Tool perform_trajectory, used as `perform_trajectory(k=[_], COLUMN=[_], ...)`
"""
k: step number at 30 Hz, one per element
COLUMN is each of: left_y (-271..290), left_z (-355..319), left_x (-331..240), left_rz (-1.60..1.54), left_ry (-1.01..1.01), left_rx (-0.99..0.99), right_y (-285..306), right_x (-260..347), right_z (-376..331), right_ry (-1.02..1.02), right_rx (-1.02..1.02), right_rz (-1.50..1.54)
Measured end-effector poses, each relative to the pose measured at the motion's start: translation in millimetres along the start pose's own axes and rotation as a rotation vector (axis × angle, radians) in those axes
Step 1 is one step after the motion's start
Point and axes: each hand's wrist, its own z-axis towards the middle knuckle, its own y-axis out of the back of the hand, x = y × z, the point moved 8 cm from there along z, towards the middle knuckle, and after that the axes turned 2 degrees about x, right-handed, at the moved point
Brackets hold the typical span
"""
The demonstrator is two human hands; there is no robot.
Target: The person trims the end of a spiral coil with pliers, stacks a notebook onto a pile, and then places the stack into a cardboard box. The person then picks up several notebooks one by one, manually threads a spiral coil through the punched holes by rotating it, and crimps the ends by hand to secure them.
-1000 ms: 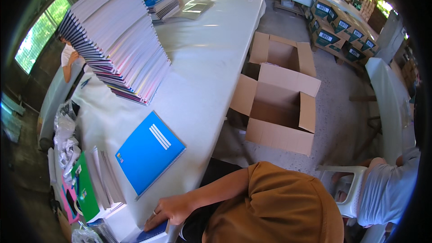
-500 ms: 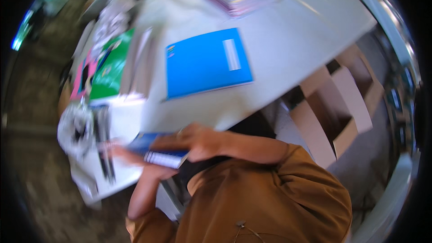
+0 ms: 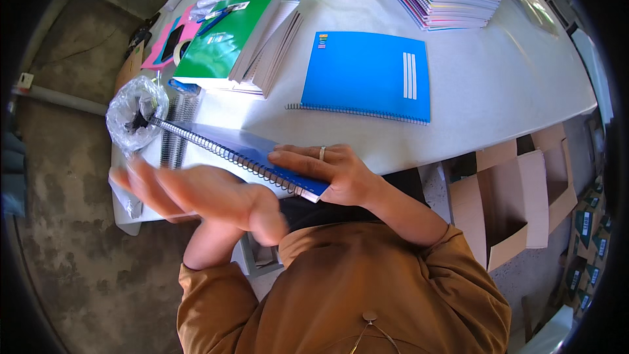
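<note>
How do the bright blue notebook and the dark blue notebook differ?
The bright blue notebook has a lighter cover than the dark blue notebook.
The bright blue notebook lies untouched on the table; the dark blue notebook has the right hand on it, partly hiding its cover.
Both have wire coil bindings.

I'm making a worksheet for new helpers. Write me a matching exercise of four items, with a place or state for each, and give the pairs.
Column one:
1. Right hand
2. Left hand
3. Bright blue notebook
4. Cardboard boxes

Column two:
A. Standing open beside the table
B. Blurred, with fingers extended
C. Lying on the tabletop, untouched
D. On a dark blue spiral-bound notebook

Pairs: 1-D, 2-B, 3-C, 4-A
</note>
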Motion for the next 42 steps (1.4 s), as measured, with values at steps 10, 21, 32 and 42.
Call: perform_trajectory(k=[10, 21, 32, 42], left_y=[-61, -34, -79, -219], left_z=[34, 67, -15, -16], left_x=[-39, -31, 26, -37], left_rz=[-0.246, -0.284, -1.141, -0.377], left_ry=[-0.035, 0.063, 0.99, 0.098], left_rx=[0.498, 0.588, -0.2, 0.543], right_y=[9, 1, 82, 152], right_x=[-35, -14, -75, -132], right_z=[-10, -1, -12, -122], right_ry=[-0.208, -0.27, -0.238, -0.764], right_rx=[-0.015, 0.096, -0.677, -0.713], right_rz=[0.14, 0.276, 1.008, -0.301])
